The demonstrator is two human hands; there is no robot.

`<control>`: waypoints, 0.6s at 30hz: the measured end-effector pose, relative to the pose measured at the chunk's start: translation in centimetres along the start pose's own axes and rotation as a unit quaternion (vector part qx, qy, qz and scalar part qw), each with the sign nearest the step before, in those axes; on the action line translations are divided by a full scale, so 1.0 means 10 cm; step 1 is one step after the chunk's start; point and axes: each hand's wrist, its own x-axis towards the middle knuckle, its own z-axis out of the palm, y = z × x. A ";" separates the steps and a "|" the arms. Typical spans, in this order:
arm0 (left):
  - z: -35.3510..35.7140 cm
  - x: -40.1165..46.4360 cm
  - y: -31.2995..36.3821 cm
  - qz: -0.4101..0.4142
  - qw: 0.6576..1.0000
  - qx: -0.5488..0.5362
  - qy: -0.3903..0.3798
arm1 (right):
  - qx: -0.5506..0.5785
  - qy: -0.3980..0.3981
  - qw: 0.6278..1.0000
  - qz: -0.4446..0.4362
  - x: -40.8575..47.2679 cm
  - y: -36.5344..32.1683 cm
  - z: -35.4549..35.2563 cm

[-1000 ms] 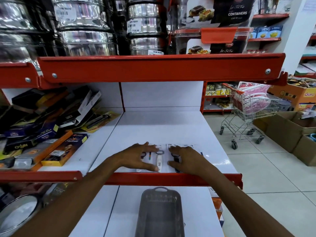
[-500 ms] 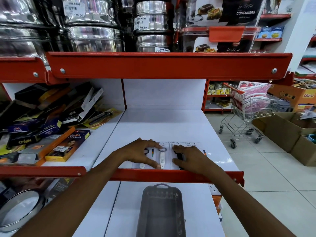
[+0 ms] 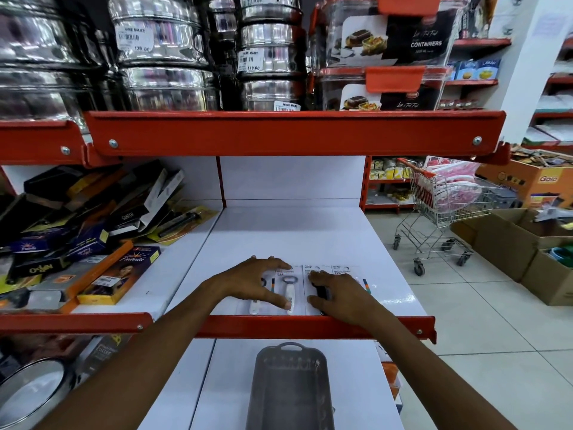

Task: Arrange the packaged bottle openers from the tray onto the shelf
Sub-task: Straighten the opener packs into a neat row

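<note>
Several packaged bottle openers (image 3: 340,270) lie side by side in a row near the front of the white shelf (image 3: 294,231). One card shows a white-handled opener (image 3: 290,291). My left hand (image 3: 251,282) rests on the left cards, fingers spread, thumb touching the white opener's handle. My right hand (image 3: 344,297) lies on the right cards, covering a black opener, thumb and forefinger apart. The grey plastic tray (image 3: 263,386) sits on the shelf below, between my forearms; nothing shows inside it.
A red lip (image 3: 310,326) edges the shelf front. Boxed goods (image 3: 102,274) are piled on the left section. Steel tins (image 3: 161,57) and container boxes fill the shelf above. A shopping trolley (image 3: 443,209) and cardboard cartons (image 3: 508,243) stand on the floor to the right.
Both hands have stayed on the row of packages with only small finger shifts. The view has tilted up slightly.
</note>
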 end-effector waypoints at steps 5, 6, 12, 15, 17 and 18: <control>0.11 0.06 0.06 -0.003 1.000 0.019 -0.020 | 0.003 0.005 1.000 -0.002 0.01 0.02 0.02; 0.12 0.08 0.05 0.002 1.000 0.023 -0.021 | 0.006 0.008 1.000 -0.004 0.02 0.02 0.03; 0.15 0.08 0.04 0.007 1.000 0.029 -0.007 | -0.003 0.013 1.000 -0.010 0.06 0.06 0.06; 0.13 0.08 0.04 0.010 0.999 0.035 -0.004 | -0.004 0.015 1.000 -0.006 0.07 0.06 0.07; 0.13 0.09 0.04 0.010 0.999 0.039 -0.003 | -0.007 0.017 1.000 -0.005 0.08 0.07 0.08; 0.13 0.09 0.04 0.011 0.999 0.041 -0.003 | -0.006 0.018 1.000 -0.006 0.08 0.08 0.09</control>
